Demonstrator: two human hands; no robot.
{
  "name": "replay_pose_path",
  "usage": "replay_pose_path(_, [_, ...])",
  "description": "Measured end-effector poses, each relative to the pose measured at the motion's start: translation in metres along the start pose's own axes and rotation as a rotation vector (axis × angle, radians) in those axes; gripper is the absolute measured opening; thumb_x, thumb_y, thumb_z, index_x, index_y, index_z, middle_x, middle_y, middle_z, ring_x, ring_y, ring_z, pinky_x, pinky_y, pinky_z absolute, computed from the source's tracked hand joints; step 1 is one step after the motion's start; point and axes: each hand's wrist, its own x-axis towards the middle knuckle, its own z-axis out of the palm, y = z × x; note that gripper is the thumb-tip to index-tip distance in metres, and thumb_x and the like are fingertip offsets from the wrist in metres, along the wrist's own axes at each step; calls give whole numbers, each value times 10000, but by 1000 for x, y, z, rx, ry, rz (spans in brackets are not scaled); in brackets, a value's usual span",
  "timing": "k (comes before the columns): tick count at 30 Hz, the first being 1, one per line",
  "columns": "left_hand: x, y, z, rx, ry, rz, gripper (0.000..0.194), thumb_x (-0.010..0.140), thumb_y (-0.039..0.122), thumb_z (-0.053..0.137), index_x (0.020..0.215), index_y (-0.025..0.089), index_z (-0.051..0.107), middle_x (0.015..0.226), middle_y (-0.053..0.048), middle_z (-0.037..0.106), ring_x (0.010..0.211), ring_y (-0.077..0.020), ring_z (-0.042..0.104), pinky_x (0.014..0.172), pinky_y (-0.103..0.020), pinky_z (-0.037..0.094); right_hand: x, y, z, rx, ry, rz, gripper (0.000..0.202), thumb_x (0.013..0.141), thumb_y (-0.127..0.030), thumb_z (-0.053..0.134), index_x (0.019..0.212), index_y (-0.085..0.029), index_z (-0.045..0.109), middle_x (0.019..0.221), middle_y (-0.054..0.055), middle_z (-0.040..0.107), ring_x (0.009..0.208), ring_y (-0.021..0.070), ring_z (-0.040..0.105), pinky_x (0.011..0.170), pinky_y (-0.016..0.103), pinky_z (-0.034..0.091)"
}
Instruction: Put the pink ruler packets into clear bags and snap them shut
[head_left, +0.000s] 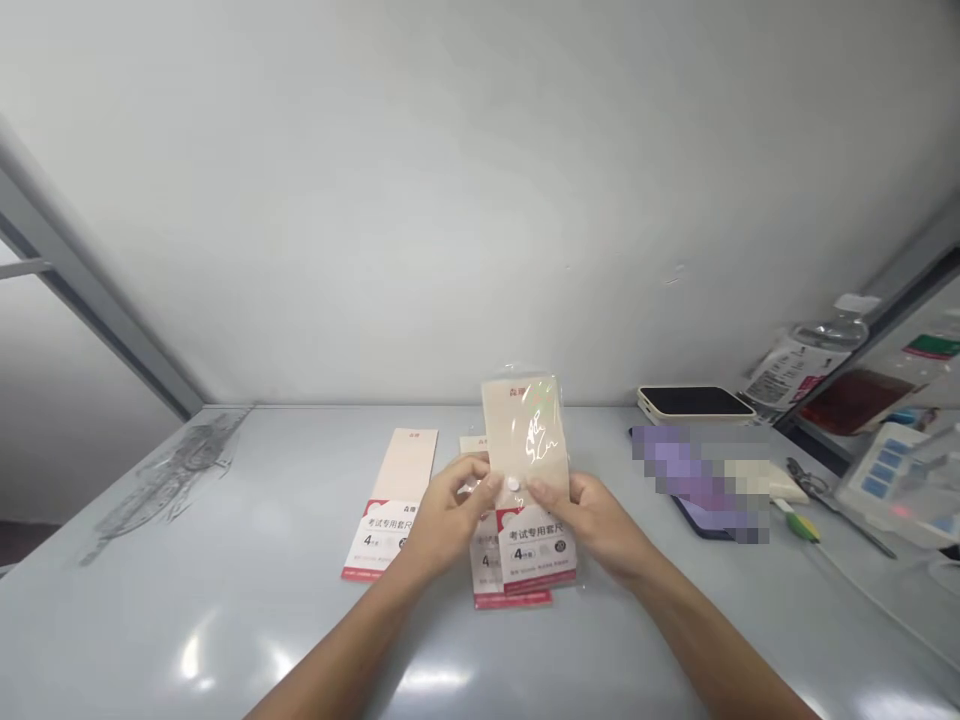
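Observation:
Between my two hands is a clear plastic pouch (525, 430) with a cream, white and red printed card inside and a round white snap button near its middle. My left hand (459, 505) grips its left edge, thumb beside the button. On the other edge, my right hand (600, 515) holds it with the thumb on the front. Partly hidden beneath the pouch lies a similar cream, white and red packet (487, 590) on the table. Another matching card packet (386, 520) lies flat to the left of my left hand.
To the right, a phone (697, 402) rests near the wall, with a purple, partly blurred item (675, 470) in front. A clear bottle (810, 355), scissors (840, 510), a cable (862, 600) and a white plastic box (900, 480) crowd the right side. A dark drawing (165, 480) marks the table's left.

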Motion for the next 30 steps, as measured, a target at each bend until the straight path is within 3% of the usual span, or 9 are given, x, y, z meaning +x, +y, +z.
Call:
replay_pose_path(3, [3,-2,-6,33,95,29,270,816,396,460,755,151,555,1010,-65,578,911,-168,547,751,-275,480,1,-2,-5,-15,17,-18,420,745,-473,565,938,-105,630,876,116,684,783,236,641,679,337,491])
replay_pose_path(7, [7,-2,-17,87,235,21,308,810,431,450,882,166,590,969,-64,590,902,-177,549,699,-282,507,3,-2,-12,-57,91,0,402,719,-495,582,850,-120,643,806,104,692,714,234,643,611,318,488])
replay_pose_path(13, [5,-3,-10,235,110,-13,288,791,441,479,922,204,577,1027,-51,584,894,-175,560,670,-264,488,7,5,-8,-29,19,-31,378,741,-467,574,905,-134,645,830,84,693,742,221,640,644,317,488])
replay_pose_path(16, [3,-4,-6,267,165,-36,294,773,453,501,935,212,549,1066,-50,570,917,-177,547,658,-254,468,7,7,-6,-17,-5,-46,369,756,-447,567,920,-127,651,811,84,692,735,215,640,650,321,487])
replay_pose_path(22, [3,1,-6,71,-27,-59,295,822,433,432,725,169,521,783,-17,590,734,-134,553,695,-261,447,8,6,-5,-11,-7,-86,363,766,-445,556,926,-130,639,816,78,680,762,206,632,673,317,483])
replay_pose_path(26, [6,2,-12,54,71,-47,295,808,427,446,691,166,519,764,-22,582,748,-143,546,701,-257,438,8,1,-10,-105,70,-120,339,764,-464,543,782,-136,628,725,51,661,665,161,613,628,275,462])
replay_pose_path(30, [11,5,-39,259,205,-163,352,775,503,423,641,179,453,610,9,518,576,-131,516,549,-237,408,7,-6,-30,-250,234,-28,352,761,-466,532,825,-128,608,726,69,662,648,161,614,570,250,440])
